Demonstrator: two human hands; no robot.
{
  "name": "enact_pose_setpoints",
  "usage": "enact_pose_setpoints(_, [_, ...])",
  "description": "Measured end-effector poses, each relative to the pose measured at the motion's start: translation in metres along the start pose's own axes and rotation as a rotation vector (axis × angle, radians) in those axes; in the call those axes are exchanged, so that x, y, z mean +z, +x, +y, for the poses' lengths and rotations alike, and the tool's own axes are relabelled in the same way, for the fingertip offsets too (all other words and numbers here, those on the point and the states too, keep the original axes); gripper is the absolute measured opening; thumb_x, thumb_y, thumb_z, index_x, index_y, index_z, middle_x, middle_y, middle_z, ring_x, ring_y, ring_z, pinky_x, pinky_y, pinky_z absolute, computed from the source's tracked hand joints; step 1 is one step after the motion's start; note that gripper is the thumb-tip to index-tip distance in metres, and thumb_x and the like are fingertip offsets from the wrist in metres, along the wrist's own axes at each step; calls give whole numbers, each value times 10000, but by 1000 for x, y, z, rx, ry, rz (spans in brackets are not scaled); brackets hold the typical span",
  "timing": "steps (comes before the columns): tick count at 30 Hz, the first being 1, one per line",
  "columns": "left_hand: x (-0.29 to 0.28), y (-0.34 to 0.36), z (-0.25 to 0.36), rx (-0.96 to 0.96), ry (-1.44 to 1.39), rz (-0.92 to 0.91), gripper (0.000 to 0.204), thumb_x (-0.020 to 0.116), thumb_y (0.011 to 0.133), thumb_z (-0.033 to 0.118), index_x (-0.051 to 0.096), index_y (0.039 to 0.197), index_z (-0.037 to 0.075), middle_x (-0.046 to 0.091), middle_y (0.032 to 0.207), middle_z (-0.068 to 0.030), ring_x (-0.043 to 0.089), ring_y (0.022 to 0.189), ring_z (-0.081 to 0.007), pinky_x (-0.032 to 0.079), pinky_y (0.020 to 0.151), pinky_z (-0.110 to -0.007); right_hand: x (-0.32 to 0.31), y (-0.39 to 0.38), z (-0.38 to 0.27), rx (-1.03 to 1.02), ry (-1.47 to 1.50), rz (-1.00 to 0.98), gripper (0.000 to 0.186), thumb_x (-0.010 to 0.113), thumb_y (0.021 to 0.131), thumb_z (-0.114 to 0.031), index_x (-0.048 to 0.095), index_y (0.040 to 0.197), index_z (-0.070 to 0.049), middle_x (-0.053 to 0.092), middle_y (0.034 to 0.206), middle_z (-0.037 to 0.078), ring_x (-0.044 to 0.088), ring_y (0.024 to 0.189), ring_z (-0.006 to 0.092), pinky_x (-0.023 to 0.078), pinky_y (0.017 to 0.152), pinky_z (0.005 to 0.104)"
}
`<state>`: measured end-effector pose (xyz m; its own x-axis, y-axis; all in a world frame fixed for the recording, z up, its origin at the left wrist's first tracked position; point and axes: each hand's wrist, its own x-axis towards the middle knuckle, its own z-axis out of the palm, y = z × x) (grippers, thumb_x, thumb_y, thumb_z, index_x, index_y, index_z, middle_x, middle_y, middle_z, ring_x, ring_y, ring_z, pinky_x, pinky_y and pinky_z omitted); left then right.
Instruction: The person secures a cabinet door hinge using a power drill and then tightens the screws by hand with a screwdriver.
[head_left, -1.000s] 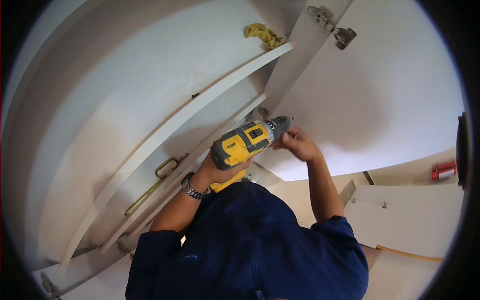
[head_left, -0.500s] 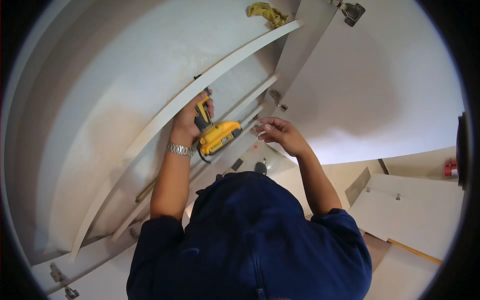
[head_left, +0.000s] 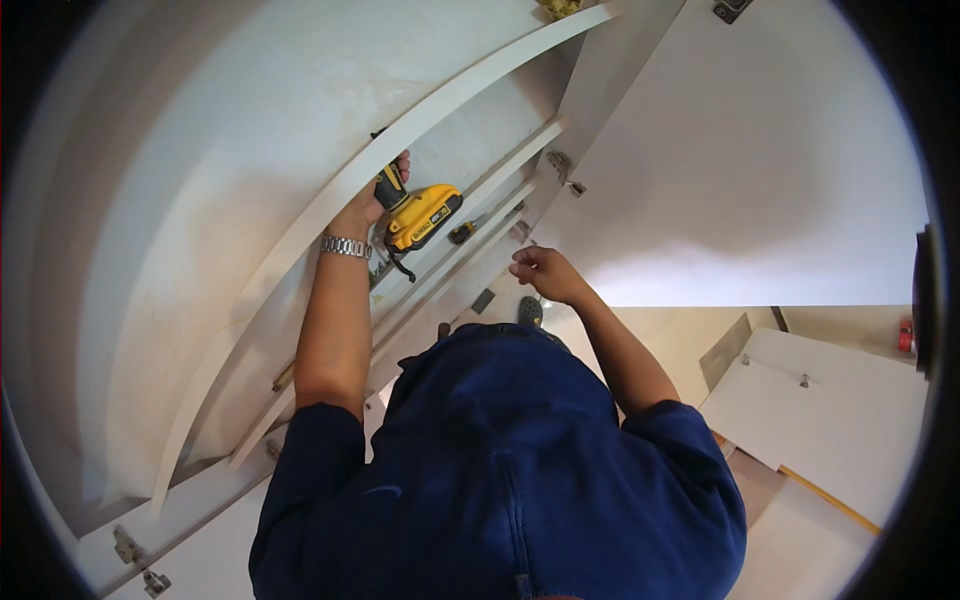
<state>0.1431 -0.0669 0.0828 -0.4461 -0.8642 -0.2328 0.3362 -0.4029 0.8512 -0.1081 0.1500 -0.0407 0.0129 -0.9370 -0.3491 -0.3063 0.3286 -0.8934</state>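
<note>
My left hand [head_left: 366,206] grips a yellow-and-black cordless drill [head_left: 425,217] by its handle, inside the white cabinet. The drill's battery end points toward me, and its front end is mostly hidden behind the curved shelf edge [head_left: 345,185]. A metal watch circles my left wrist. To the right, my right hand [head_left: 545,272] hovers by the lower edge of the open white cabinet door [head_left: 740,160]. Its thumb and fingers are drawn together; whatever they may hold is too small to make out.
A small yellow-and-black tool [head_left: 462,232] lies on a lower shelf. A yellowish cloth [head_left: 558,9] rests on the top shelf. Metal hinges [head_left: 560,163] are fixed by the door. White panels [head_left: 815,400] lie at the lower right. Part of a dark shoe [head_left: 530,310] shows below.
The view has shifted a little. My left hand has moved slightly up and left with the drill, whose battery has turned. My right hand's fingers, earlier more stretched out, have drawn together.
</note>
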Motion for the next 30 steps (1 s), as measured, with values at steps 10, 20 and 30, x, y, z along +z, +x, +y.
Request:
enact_pose_setpoints(10, [14, -27, -7, -37, 184, 256, 250, 647, 928, 249, 583, 1068, 53, 642, 867, -86, 632, 781, -172, 540, 715, -312, 56, 98, 2, -31, -697, 4, 585, 666, 843, -393, 544, 1281, -25, 637, 1141, 213, 635, 1026, 366, 514, 878, 448])
enact_pose_setpoints(20, [37, -148, -2, 83, 649, 317, 369, 630, 911, 89, 575, 1258, -23, 653, 1163, -121, 621, 1050, -183, 482, 938, -325, 78, 163, 4, 162, -870, -69, 450, 698, 805, -398, 660, 1169, -137, 654, 1165, 125, 630, 1093, 265, 526, 881, 372])
enact_pose_setpoints(30, [33, -236, -31, -119, 620, 51, 351, 616, 914, 100, 583, 1226, -58, 671, 1136, -153, 658, 1026, -239, 511, 931, -362, 95, 198, 32, 28, -874, 38, 419, 571, 840, -393, 689, 1113, -99, 652, 1145, 152, 649, 1046, 272, 534, 823, 403])
